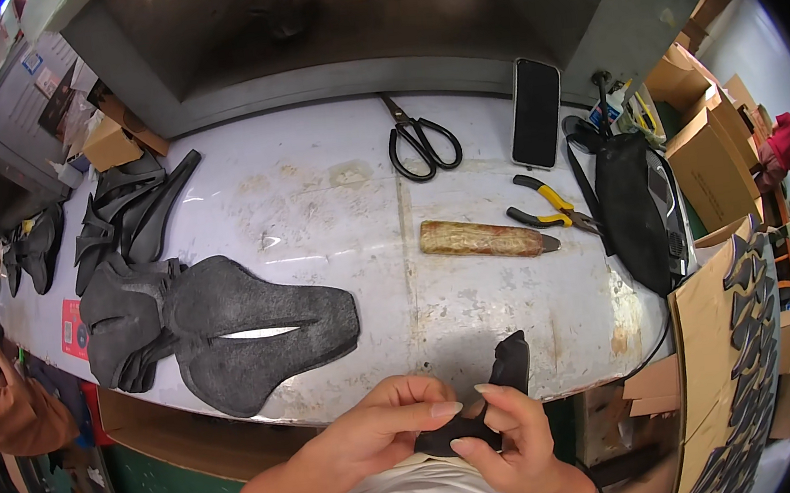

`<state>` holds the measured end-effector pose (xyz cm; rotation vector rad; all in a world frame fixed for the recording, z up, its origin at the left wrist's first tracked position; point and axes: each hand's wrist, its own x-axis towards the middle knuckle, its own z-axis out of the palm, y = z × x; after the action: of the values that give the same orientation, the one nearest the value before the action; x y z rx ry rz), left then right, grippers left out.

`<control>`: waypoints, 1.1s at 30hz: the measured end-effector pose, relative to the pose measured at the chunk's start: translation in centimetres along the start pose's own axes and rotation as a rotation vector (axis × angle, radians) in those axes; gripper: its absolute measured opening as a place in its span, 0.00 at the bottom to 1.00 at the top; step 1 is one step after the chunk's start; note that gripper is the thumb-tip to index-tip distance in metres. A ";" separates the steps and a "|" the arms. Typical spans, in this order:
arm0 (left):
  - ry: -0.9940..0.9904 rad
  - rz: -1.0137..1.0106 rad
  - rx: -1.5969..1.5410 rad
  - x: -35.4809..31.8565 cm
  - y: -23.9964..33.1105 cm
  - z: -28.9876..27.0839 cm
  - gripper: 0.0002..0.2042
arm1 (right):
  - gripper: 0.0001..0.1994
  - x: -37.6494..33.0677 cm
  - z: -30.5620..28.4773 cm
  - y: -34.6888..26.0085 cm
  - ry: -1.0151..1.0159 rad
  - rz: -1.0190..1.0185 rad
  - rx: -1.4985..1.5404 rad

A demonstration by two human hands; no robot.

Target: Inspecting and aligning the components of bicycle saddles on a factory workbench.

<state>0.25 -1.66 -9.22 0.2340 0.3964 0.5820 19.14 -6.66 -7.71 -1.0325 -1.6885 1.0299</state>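
Observation:
Close to my body, at the front edge of the table, both hands hold a curved black shoe part (511,362). My left hand (390,420) pinches it between thumb and fingers on its left side. The fingers of my right hand (514,433) are closed round its right side, thumb toward the middle. One end of the part points up and away from me; its middle is partly hidden by my fingers. Beyond my hands lies a tool with a worn tan handle (472,238) and a short dark tip.
Flat dark grey pieces (247,312) lie in stacks at the left, with black shoe parts (157,210) behind. Scissors (422,141), a phone (536,114), yellow-handled pliers (555,199) and a black pouch (630,210) lie farther off. Soles (743,304) line a board; a person (19,406) sits left.

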 end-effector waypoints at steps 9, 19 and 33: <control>0.203 0.633 1.321 -1.2 1.0 2.7 0.12 | 0.19 0.6 -0.4 -0.4 0.030 0.002 -0.119; 0.166 0.984 1.057 -0.4 -1.7 3.2 0.13 | 0.35 0.7 -1.2 -2.5 -0.094 0.598 1.112; 0.048 0.202 1.113 -2.1 1.4 3.1 0.13 | 0.34 0.5 -1.5 -2.0 -0.213 0.429 0.582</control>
<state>-0.71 -2.11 -5.32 1.3386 0.7227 0.5127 20.06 -6.55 -5.30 -0.9259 -1.2136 1.8320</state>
